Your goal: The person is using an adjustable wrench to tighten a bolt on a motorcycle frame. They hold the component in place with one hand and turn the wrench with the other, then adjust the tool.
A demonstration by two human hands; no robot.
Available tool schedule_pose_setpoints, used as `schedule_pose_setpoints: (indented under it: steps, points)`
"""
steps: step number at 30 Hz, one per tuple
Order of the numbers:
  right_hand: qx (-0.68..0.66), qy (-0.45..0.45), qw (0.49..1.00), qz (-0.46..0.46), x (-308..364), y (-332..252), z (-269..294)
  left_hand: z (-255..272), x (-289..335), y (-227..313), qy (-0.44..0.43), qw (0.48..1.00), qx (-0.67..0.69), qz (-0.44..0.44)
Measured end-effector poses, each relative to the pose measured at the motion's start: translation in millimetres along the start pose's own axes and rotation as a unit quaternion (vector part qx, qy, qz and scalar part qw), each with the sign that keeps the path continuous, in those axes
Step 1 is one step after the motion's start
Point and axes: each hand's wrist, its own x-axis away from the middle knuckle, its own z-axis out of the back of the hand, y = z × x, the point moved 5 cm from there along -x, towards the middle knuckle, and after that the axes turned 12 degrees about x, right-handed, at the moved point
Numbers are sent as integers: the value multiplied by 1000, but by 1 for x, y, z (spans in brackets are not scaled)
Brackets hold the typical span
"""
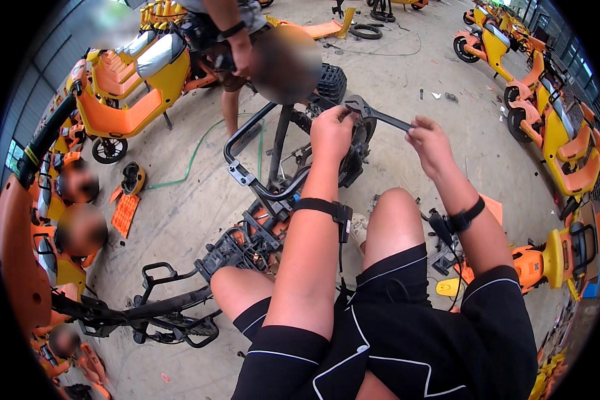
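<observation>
A dark adjustable wrench (pixel 388 119) reaches over the wheel end of a stripped scooter frame (pixel 273 190). My right hand (pixel 430 143) pinches the end of its handle, arm stretched forward. Beside the wrench's jaws, my left hand (pixel 331 137) has its fingers pressed together; what lies between the fingertips is too small to make out. Below the jaws sits the black wheel (pixel 363 143), partly hidden by my left forearm. A bent black tube rail (pixel 230 147) and bare wiring (pixel 247 243) belong to the same frame, which lies along my left side.
Another person (pixel 230 40) stands bent over the frame's far side. Yellow and orange scooters (pixel 157 80) line the left, and more scooters (pixel 547 127) the right. A green hose (pixel 193 157), an orange mat (pixel 125 215) and a loose tyre (pixel 365 31) lie on the concrete floor.
</observation>
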Motion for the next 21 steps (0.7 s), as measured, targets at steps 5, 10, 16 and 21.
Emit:
schedule_pose_setpoints:
  steps: [5,10,16,21]
  points:
    - [-18,1,999,-41,-94,-7,-23,0,-4,-10,24,999,2,-33]
    - [124,20,991,-38,-128,-40,-82,-1,-2,-5,17,997,-41,-58]
    - [327,-185,927,-6,-110,-49,-195,-2,4,4,22,989,-45,-136]
    - [653,-257,614,361,-36,-77,-255,-4,1,0,5,998,-59,-29]
